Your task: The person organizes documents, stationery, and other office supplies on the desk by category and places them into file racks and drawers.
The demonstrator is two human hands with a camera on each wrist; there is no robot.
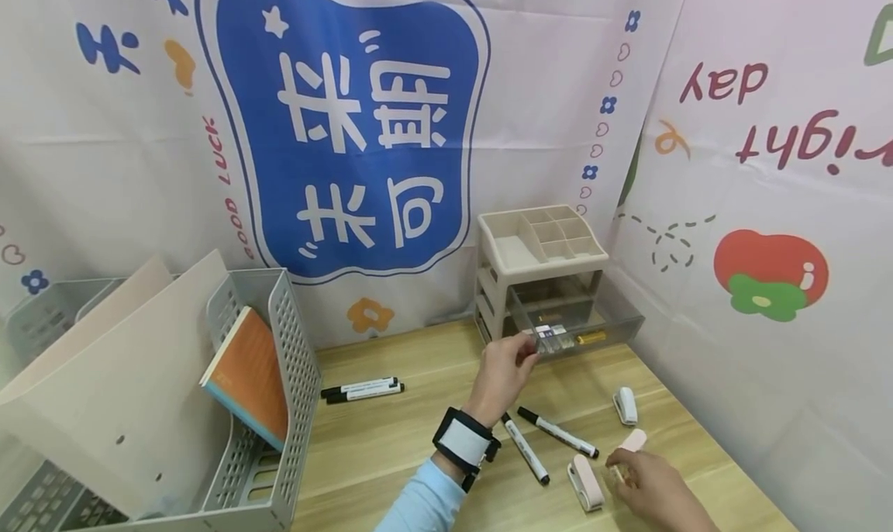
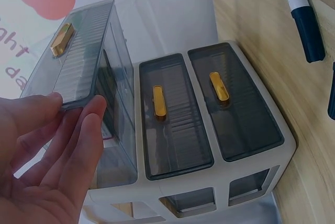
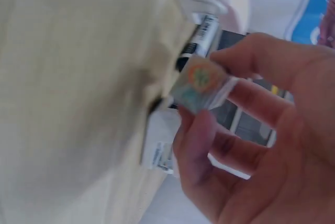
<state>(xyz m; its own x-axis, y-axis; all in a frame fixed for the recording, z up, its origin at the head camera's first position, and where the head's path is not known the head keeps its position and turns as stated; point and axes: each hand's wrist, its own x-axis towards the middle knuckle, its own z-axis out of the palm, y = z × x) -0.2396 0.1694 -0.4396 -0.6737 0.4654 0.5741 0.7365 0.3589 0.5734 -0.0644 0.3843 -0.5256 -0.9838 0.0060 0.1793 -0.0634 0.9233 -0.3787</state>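
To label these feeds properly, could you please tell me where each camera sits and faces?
Head: worn on the head, looking forward and down at the tabletop and drawer unit; left grip, right grip and light-blue left sleeve show.
Left wrist: on that wrist, facing the drawer fronts; the left grip shows, holding the pulled-out drawer.
Right wrist: on that wrist, looking across the tabletop; the right grip shows, pinching a small item.
Shared: head and left wrist both show the pulled-out drawer.

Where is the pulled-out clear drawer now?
Right of centre in the head view, the drawer juts from the beige organizer, its front corner held by the left hand.
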